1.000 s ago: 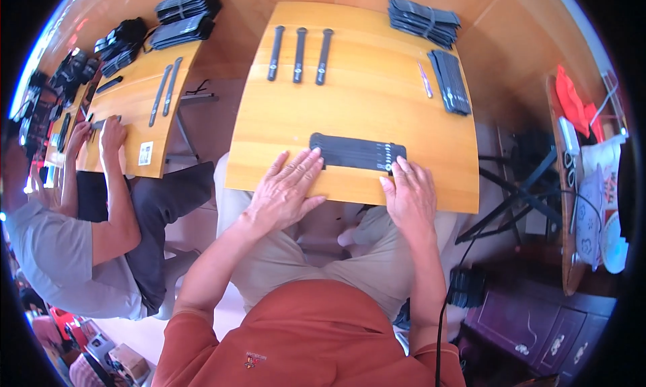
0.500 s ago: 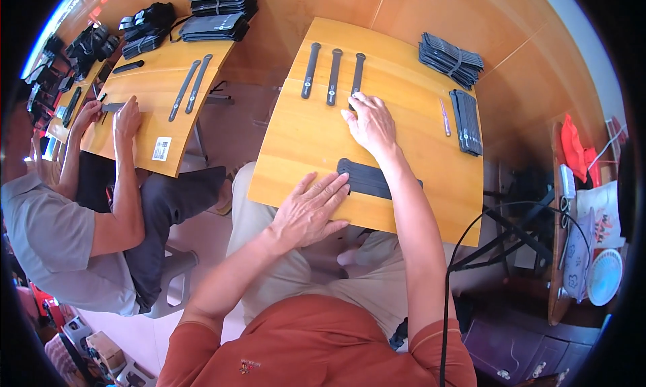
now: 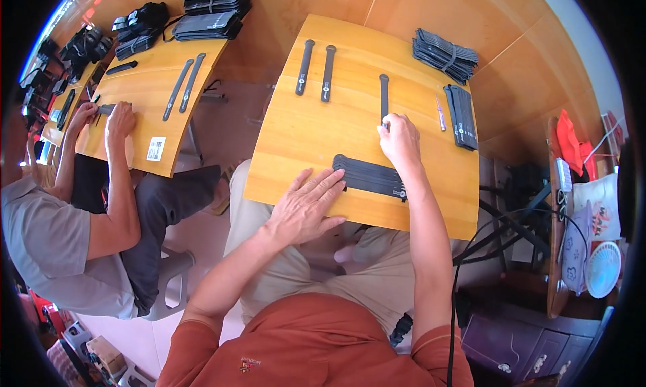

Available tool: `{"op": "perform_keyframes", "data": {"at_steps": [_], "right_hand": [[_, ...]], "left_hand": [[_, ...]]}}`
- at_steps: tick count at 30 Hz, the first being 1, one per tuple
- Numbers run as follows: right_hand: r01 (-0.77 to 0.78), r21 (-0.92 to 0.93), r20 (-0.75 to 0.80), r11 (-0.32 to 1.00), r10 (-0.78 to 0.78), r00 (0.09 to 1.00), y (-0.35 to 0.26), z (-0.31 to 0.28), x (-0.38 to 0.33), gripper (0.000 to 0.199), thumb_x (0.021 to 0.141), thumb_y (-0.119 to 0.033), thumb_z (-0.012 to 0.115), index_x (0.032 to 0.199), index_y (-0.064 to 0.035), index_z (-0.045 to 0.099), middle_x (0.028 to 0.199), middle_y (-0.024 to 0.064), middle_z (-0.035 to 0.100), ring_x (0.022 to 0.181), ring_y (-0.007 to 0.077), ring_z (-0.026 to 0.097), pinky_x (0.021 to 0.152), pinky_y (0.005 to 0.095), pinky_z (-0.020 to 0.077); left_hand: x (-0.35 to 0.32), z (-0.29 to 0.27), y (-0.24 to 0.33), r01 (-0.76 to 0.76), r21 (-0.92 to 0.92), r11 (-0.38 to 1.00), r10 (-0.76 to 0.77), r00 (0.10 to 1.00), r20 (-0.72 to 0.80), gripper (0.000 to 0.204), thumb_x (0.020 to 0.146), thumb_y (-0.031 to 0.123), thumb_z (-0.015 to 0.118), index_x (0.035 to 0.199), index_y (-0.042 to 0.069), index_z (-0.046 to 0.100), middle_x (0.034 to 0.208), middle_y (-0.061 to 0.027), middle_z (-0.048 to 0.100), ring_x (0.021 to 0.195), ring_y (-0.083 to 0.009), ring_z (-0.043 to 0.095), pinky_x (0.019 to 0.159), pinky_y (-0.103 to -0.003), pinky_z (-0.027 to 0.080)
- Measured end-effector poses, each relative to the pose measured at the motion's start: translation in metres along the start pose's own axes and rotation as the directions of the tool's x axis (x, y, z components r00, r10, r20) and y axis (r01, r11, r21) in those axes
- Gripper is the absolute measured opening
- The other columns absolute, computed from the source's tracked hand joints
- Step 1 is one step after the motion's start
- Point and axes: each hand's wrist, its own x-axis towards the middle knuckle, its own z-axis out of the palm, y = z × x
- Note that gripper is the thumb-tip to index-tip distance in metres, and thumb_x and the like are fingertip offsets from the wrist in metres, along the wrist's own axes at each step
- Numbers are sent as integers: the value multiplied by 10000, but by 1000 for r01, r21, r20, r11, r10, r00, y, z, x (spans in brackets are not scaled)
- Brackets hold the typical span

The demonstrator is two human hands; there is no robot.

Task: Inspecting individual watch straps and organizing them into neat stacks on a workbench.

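Observation:
My right hand [image 3: 402, 141] is closed on the lower end of a long black strap [image 3: 384, 94] with a rounded far tip, lying pointed away from me. Near the table's front edge lies a flat row of several black straps [image 3: 370, 176], side by side. The outstretched fingers of my left hand [image 3: 307, 205] rest on the left end of that row. Two more dark straps, a left one [image 3: 305, 67] and a right one [image 3: 328, 74], lie apart at the far left of the table [image 3: 282, 151].
At the far right sit a banded bundle of black sleeves [image 3: 445, 54], a smaller black stack [image 3: 461, 117] and a thin purple-and-white tool [image 3: 441, 113]. A co-worker's hands [image 3: 120, 121] handle a dark piece at the left table [image 3: 134, 151]. A black cable [image 3: 452, 306] hangs beside my right arm.
My right hand has drawn the third strap rightward and toward me, away from the other two, and its fingers have closed on it. My left hand stays on the row of straps.

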Motion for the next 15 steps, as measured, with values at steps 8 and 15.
{"op": "perform_keyframes", "data": {"at_steps": [8,15], "right_hand": [[-215,105,103,971,204,974,26,-31,-30,348,853,-132,756,1150,39,696,1002,287,730,997,436,707,917,511,543],[-228,127,151,965,209,966,48,-38,-48,314,840,-165,725,1093,21,718,991,292,724,992,429,707,888,501,546]], "left_hand": [[-3,-2,1,-4,-26,1000,3,999,-36,638,929,442,708,1386,13,589,1550,-133,503,1427,-296,479,1212,-497,316],[0,3,1,-20,30,999,22,998,-66,636,938,417,708,1400,1,577,1532,-148,523,1410,-338,489,1198,-480,337]]}}
